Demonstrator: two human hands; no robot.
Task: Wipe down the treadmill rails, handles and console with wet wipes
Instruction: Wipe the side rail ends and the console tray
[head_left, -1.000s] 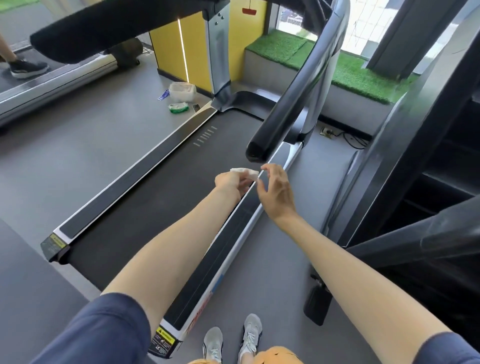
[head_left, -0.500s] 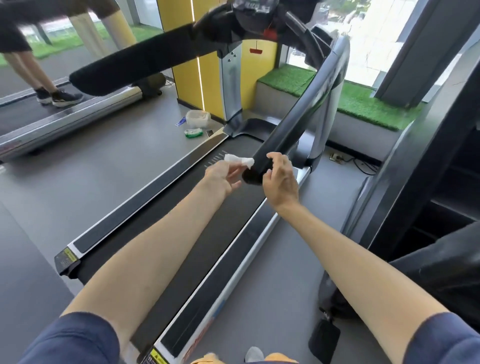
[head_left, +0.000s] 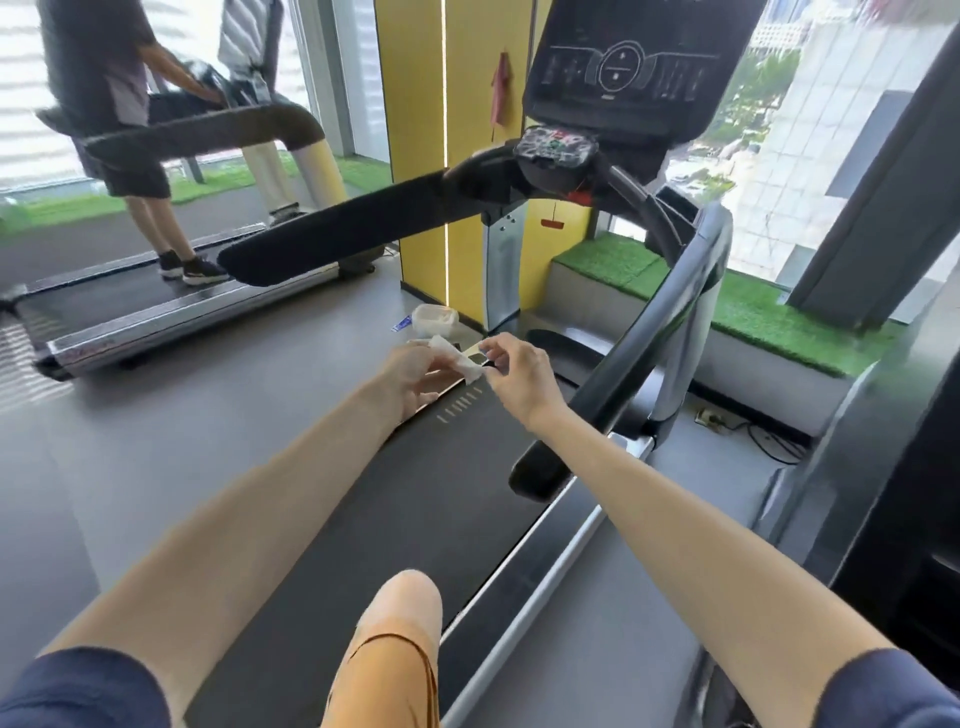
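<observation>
In the head view, a white wet wipe (head_left: 456, 358) is held between 2 hands above the front end of the treadmill belt (head_left: 441, 493), to the left of the right handle (head_left: 628, 364) and clear of it. The wipe's near end is gripped in the curled fingers of the left hand (head_left: 415, 376), and its far corner is pinched between thumb and fingertips of the right hand (head_left: 519, 371), which is the hand closer to that handle. The console (head_left: 623, 67) is seen above and beyond the handle's upper end. A clear plastic tub (head_left: 434, 318) is seen on the floor, left of the handle and just beyond the hands. Further left of the handle, a second person (head_left: 119, 104) is seen on a neighbouring treadmill (head_left: 156, 312).
</observation>
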